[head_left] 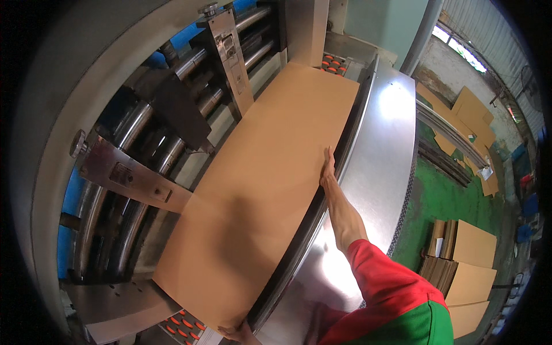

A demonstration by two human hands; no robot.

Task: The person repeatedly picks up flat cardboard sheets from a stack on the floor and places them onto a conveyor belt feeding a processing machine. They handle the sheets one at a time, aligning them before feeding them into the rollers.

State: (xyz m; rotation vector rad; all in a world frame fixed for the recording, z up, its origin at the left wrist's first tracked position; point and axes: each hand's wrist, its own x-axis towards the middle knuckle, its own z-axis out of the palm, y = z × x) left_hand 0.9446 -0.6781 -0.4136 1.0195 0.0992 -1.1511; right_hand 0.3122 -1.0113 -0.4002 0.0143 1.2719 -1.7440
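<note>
A: What are our fingers doing?

B: On our right hand [328, 168] they are lying straight and unclenched along the long edge of the cardboard sheet [270, 167]. On our left hand [240, 333] they are touching its near corner, but the lower rim of our view is cutting that hand off, so we are not able to tell whether they are gripping.

A: And our arms?

B: Our right forearm [344, 215] is lying across the metal table [382, 132], its red-and-green sleeve [391, 282] filling the lower right. Our left arm is falling almost wholly outside the view.

A: What is holding the sheet?

B: The machine's bed is bearing it flat, between the dark rail [310, 227] on our side and two steel guide plates [132, 178] opposite. Orange rollers [181, 326] are showing past both short ends; we are seeing nothing beneath the sheet itself. Behind the plates, thick metal bars [172, 152] are running into shadow.

A: Farther out?

B: Stacked cardboard [474, 250] is standing on the green floor [422, 198], and loose cardboard pieces [474, 118] are leaning near the wall. The dark fisheye rim is blurring the rest.
</note>
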